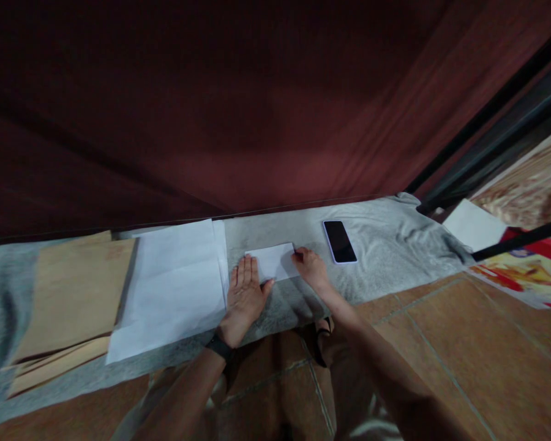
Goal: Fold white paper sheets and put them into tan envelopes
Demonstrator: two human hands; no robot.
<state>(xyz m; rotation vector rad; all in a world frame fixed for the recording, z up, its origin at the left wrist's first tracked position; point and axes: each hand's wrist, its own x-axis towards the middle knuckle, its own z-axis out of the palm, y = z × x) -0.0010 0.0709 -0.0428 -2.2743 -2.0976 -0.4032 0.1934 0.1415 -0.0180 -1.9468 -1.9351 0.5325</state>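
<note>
In the head view, the small white paper (275, 260) lies on a gray cloth (376, 245). The left hand (245, 294) lies flat at its left end, thumb out. The right hand (311, 266) curls at its right edge; I can't tell if it pinches. Brown envelopes (80, 288) lie left; their insides are hidden.

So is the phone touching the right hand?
Apart: the head view shows grey cloth between the phone and the right hand.

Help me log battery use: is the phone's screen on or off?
Off, it seems: the phone lies face up and shows only black, nothing lit.
</note>
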